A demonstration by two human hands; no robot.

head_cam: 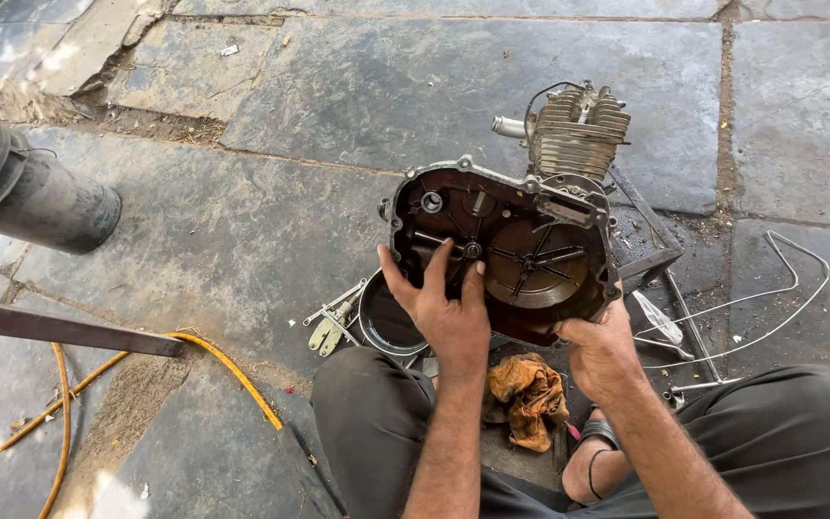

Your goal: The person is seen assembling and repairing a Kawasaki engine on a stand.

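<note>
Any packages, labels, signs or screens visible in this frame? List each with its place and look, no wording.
None that can be made out: no label, sign or screen shows.
Nearest thing to packaging: a small clear plastic bag, on the stone floor right of the engine case, flat, see-through, no print that can be told.
Both the left hand and the right hand are on that unmarked case.
</note>
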